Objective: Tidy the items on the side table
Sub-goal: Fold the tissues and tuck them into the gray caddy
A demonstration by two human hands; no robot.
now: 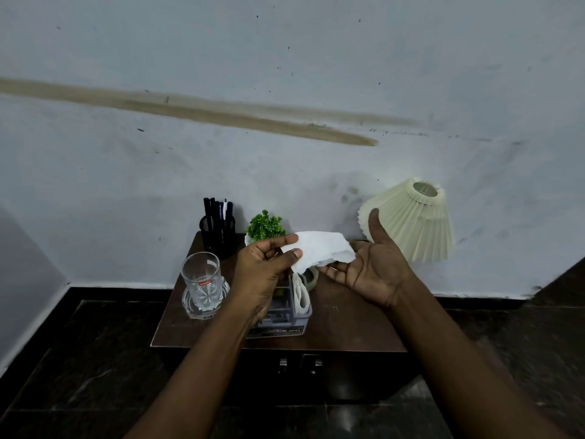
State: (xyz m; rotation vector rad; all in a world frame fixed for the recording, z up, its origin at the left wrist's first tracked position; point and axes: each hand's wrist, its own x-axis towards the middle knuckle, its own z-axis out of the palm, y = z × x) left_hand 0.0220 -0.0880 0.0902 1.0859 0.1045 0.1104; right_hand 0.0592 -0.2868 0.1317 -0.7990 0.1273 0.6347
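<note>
My left hand (264, 264) pinches a white tissue (319, 250) between thumb and fingers, held above the brown side table (348, 321). The tissue's other end rests on the fingers of my right hand (370, 264), which lies palm up with the thumb raised. Below the hands stands a grey organiser (285, 315) with folded white tissues (300, 296) in one slot. A clear glass mug (202, 285) stands at the table's left side. A black mesh pen holder (218, 232) with several pens sits at the back left, next to a small green plant (265, 225).
A cream pleated lampshade (414, 220) stands at the table's back right, close behind my right hand. A roll of clear tape (311, 277) peeks out behind the organiser. The wall is directly behind the table. Dark tiled floor (95, 359) surrounds it, and two drawer handles (299, 364) show below.
</note>
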